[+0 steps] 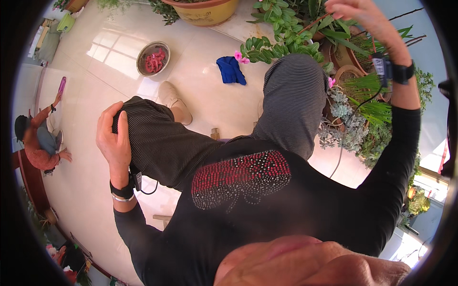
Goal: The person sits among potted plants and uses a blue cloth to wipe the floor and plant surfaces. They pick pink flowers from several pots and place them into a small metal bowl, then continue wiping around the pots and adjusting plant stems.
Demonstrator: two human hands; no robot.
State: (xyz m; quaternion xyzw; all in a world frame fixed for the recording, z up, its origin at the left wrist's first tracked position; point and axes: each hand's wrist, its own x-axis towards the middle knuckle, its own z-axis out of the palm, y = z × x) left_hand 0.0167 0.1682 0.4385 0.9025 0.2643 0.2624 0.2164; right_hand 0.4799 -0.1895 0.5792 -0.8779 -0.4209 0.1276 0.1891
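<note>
My left hand rests on my left knee, thumb apart from the fingers, holding nothing. Raised at the upper right, my right hand is partly cut off by the picture's top edge, its fingers curled. A thin brown stem meets its fingertips; whether they grip it is unclear. Below that hand grow a leafy plant with pink flowers and long-leaved plants in pots. Both wrists wear a black strap with a small cabled device.
A blue cloth item lies on the tiled floor. A metal basin holds reddish-pink pieces. Grey-green succulents crowd beside my right knee. A yellow planter stands ahead. At far left, a co-worker crouches, one hand at a purple-pink item.
</note>
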